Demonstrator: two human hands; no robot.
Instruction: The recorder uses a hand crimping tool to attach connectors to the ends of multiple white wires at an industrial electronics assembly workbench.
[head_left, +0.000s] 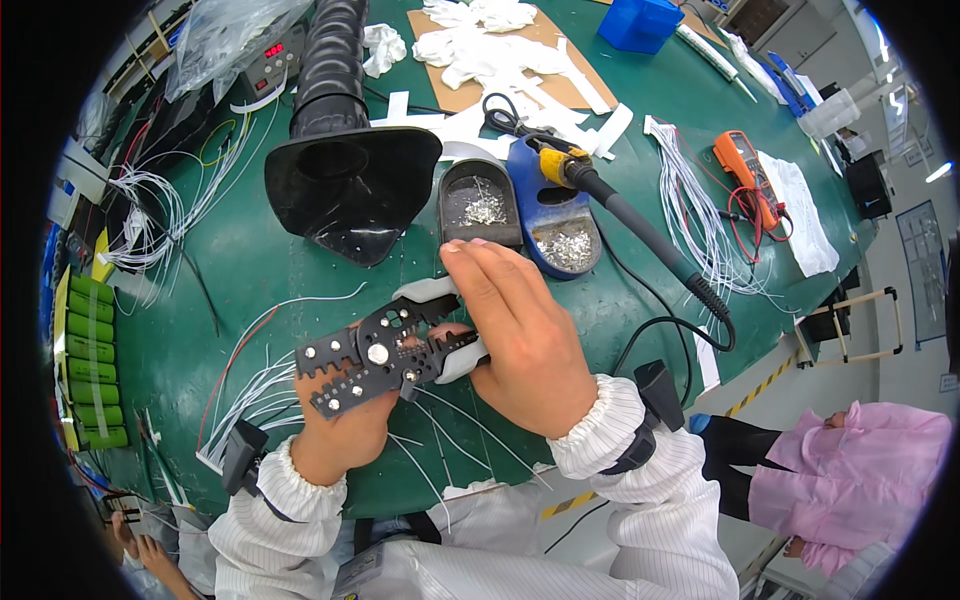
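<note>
A black wire stripper (378, 354) with light grey handles lies at the middle of the view, its head toward the left. My right hand (530, 345) is closed around its handles, which are spread apart. Beneath the tool's head, my left hand (345, 435) is closed on a bundle of thin white wires (262, 395); the tool covers most of its fingers. The wires run in from the left, with one red wire (240, 345) among them, and loose ends come out to the right below the tool. Where a wire meets the jaws cannot be made out.
Beyond my hands stand a black fume hose hood (350, 190), a tray of solder scraps (480, 200) and a soldering iron (630, 215) in its blue stand (550, 205). Right are a wire bundle (690, 215) and an orange multimeter (745, 165); left, green battery cells (90, 360). A person in pink (850, 475) is at right.
</note>
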